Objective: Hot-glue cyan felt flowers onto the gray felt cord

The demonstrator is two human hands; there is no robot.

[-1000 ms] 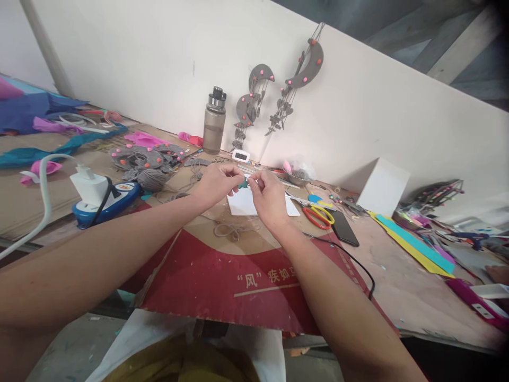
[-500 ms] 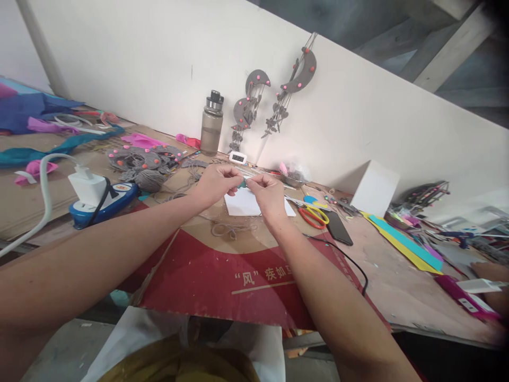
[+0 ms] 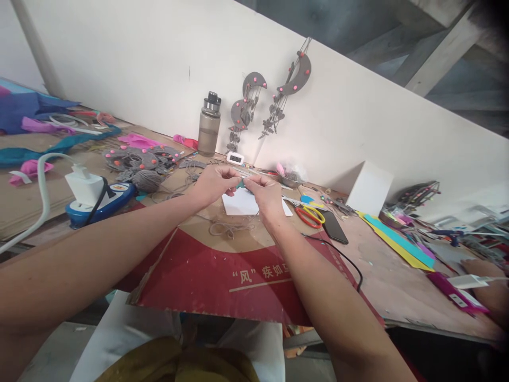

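Between the fingertips of both hands is a small teal piece [image 3: 240, 183], its kind too small to make out. My left hand [image 3: 214, 184] pinches it from one side, and my right hand [image 3: 265, 194] is closed at its other side, thumb against fingers. Both hands are raised over a white sheet or pad [image 3: 239, 205]. Loose grey yarn [image 3: 228, 228] lies on the cardboard [image 3: 191, 281] just in front of the pad. To the right of my right hand are scissors with red and yellow handles [image 3: 312, 216].
A black phone [image 3: 334, 227] lies beside the scissors. Behind the hands stand a water bottle [image 3: 209, 127] and a small digital clock [image 3: 235, 158]. Grey felt moon hangings [image 3: 296, 77] are on the wall. A blue power strip [image 3: 101, 204] sits left; another person's hand [image 3: 479, 273] is far right.
The whole view has shifted slightly. Both hands keep their pinching pose around the teal piece, with hardly any visible movement.
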